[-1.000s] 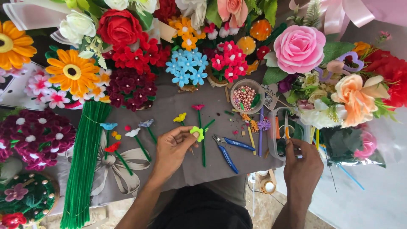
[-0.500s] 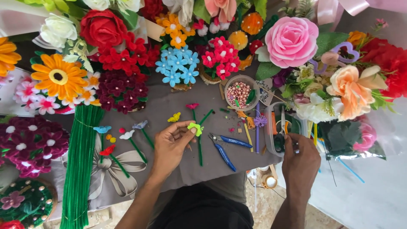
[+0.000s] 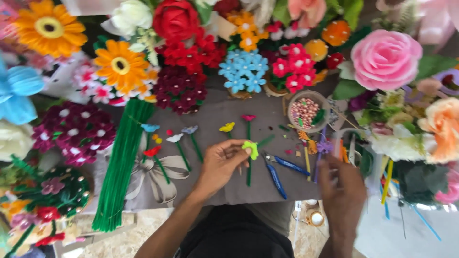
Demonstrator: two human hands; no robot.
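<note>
From the head view I see my left hand [image 3: 221,165] over the grey cloth [image 3: 215,114], its fingertips pinched together on a small lime-green flower [image 3: 250,149] made of fuzzy wire; the flower sits at the hand's right edge, just above a green stem [image 3: 249,167] that lies straight on the cloth and runs under the fingers. My right hand [image 3: 342,188] is low at the right, blurred, its back to the camera; I cannot tell whether its fingers are apart or closed, nor whether anything is in them. Between the two hands lie blue-handled pliers [image 3: 279,172], handles pointing near and right; they touch neither hand. Further off, a yellow flower [image 3: 227,127] and a pink flower [image 3: 248,117] lie on the cloth, each on its own stem; to their left lie a white one [image 3: 175,138], a pale blue one [image 3: 150,128] and a red one [image 3: 152,151]. A thick bundle of green wire stems [image 3: 122,167] runs from far to near at the left of the cloth. A round bowl of beads [image 3: 306,111] stands far and right of the left hand, well apart from it. Beyond, along the far edge, stand finished bouquets: a blue cluster [image 3: 244,69], a big pink rose [image 3: 385,58], an orange daisy [image 3: 119,64].
</note>
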